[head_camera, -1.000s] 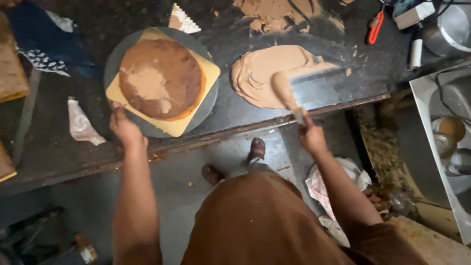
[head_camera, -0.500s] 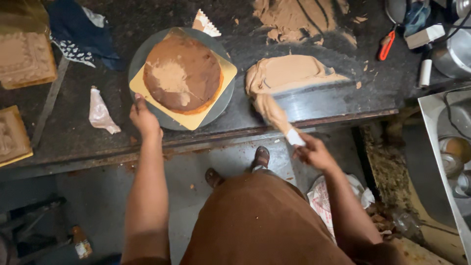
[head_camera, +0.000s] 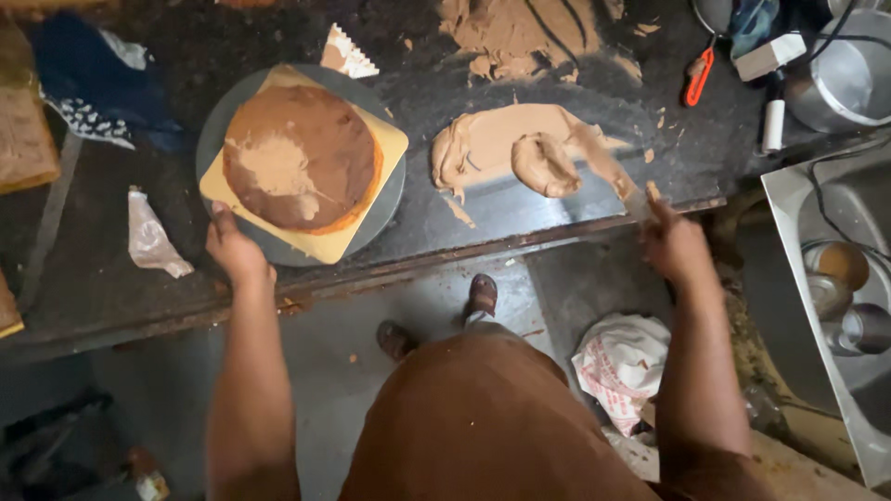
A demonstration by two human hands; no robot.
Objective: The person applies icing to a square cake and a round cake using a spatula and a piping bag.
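Two hands were at work, and each had its own job. Your left hand [head_camera: 234,249] rested its fingers on the near rim of the grey turntable [head_camera: 376,218], the grip loose and half-spread, touching rather than clamping. Just beyond that grip sat the round brown cake [head_camera: 302,158] on its square yellow board [head_camera: 390,139], with a pale patch of cream already on top.

Your right hand [head_camera: 676,246] was pressed together around the handle of a palette knife [head_camera: 617,181]; the blade was blurred, so I could not tell exactly how the fingers sat. Its tip reached up and to the left of the grip into the spread of tan frosting [head_camera: 506,139] on the dark bench [head_camera: 93,269], beside a rolled lump [head_camera: 546,165].

To do this well, in my judgement, you needed to keep the blade low and nearly flat, gather one tidy lump rather than several scraps, and keep the left grip light so the turntable could turn freely. A crumpled wrapper [head_camera: 153,243] lay left of the left grip, a white bag [head_camera: 622,366] on the floor below the right.
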